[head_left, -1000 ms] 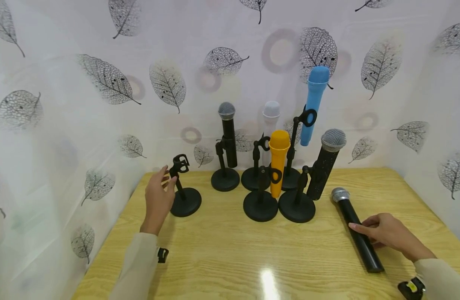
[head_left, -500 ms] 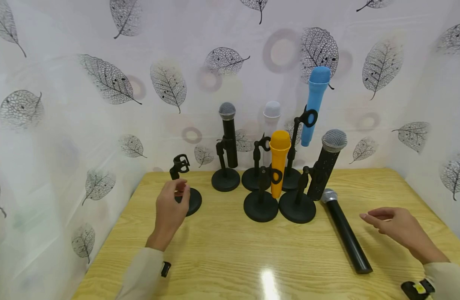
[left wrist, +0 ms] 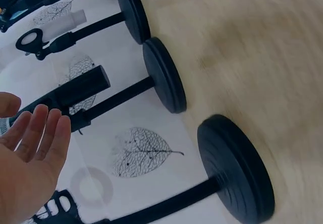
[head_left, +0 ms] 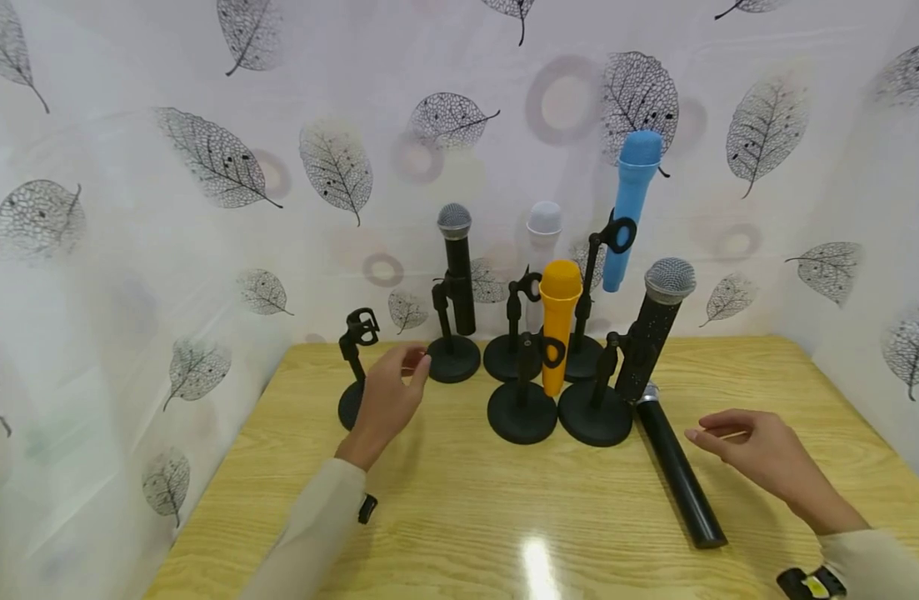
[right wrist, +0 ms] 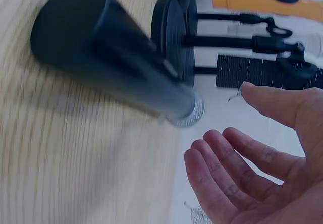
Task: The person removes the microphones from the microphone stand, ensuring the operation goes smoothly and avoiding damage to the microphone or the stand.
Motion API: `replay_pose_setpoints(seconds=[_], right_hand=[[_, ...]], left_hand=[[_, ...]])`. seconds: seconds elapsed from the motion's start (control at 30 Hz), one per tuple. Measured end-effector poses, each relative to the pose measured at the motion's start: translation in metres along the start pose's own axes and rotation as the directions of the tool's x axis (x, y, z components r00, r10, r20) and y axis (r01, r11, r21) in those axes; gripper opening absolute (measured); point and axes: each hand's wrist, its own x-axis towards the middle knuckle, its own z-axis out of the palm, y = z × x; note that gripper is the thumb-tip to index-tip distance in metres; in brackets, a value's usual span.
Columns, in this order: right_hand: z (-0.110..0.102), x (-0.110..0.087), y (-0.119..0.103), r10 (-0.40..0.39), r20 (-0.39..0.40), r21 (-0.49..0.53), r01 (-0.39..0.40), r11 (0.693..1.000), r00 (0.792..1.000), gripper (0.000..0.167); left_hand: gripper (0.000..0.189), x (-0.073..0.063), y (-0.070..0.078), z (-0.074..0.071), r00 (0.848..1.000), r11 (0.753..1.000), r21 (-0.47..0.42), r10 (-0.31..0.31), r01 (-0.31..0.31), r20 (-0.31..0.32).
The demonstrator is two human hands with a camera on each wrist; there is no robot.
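Observation:
My left hand hovers over the table just right of a black microphone stand whose clip holds nothing, its fingers loosely bent around no object. In the left wrist view, that stand's round base shows below the hand. A black microphone with a silver head lies on the table, its head partly hidden behind a speckled black microphone held in a stand. To the right of the lying microphone is my right hand, apart from it, fingers relaxed and nothing in them.
More stands hold an orange microphone, a blue microphone, a white microphone and a black microphone with a grey head, grouped along the back. Behind them hangs a leaf-patterned cloth. The wooden table extends forward.
My right hand has let go of the black microphone, which has shifted left toward the stands. My left hand has moved right, from beside the bare stand across in front of it.

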Motion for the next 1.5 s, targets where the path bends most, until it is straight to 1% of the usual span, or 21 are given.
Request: replay_pose_setpoints(seconds=[0.17,0.3,0.43,0.6,0.8,0.9,1.0,1.1,1.23,1.33,1.5], right_hand=[[0.013,-0.004,-0.015,-0.043,0.01,0.002,0.043,0.999,0.999,0.051],[0.024,-0.007,-0.028,-0.073,0.041,0.016,0.073,0.997,0.996,0.046],[0.037,-0.009,-0.038,-0.103,0.077,0.044,0.1,0.994,0.992,0.041],[0.052,-0.012,-0.046,-0.136,0.103,0.11,0.125,0.986,0.985,0.038],[0.069,-0.013,-0.052,-0.188,0.093,0.191,0.168,0.967,0.978,0.03],[0.076,-0.013,-0.053,-0.213,0.081,0.238,0.188,0.953,0.974,0.028],[0.081,-0.013,-0.053,-0.221,0.071,0.278,0.193,0.941,0.973,0.029],[0.086,-0.013,-0.053,-0.229,0.068,0.297,0.2,0.934,0.971,0.03],[0.091,-0.013,-0.052,-0.253,0.072,0.304,0.221,0.927,0.965,0.03],[0.093,-0.013,-0.051,-0.272,0.081,0.31,0.235,0.921,0.959,0.031],[0.094,-0.014,-0.05,-0.274,0.097,0.316,0.231,0.92,0.957,0.032]], left_hand=[[0.024,0.018,-0.004,0.016,0.996,0.997,-0.035,-0.07,0.072,0.062],[0.027,0.032,-0.009,0.026,0.989,0.991,-0.053,-0.114,0.119,0.092],[0.034,0.046,-0.014,0.035,0.98,0.978,-0.101,-0.174,0.184,0.093],[0.04,0.062,-0.021,0.042,0.961,0.946,-0.172,-0.266,0.275,0.074],[0.045,0.074,-0.027,0.048,0.942,0.926,-0.17,-0.329,0.336,0.066],[0.045,0.077,-0.029,0.052,0.937,0.921,-0.17,-0.343,0.35,0.07],[0.047,0.081,-0.032,0.056,0.935,0.918,-0.176,-0.348,0.356,0.075],[0.049,0.086,-0.032,0.058,0.93,0.912,-0.183,-0.357,0.367,0.089],[0.052,0.092,-0.033,0.06,0.927,0.911,-0.176,-0.356,0.373,0.12],[0.053,0.096,-0.035,0.063,0.931,0.915,-0.179,-0.34,0.361,0.136],[0.047,0.1,-0.036,0.07,0.945,0.924,-0.2,-0.309,0.325,0.108]])
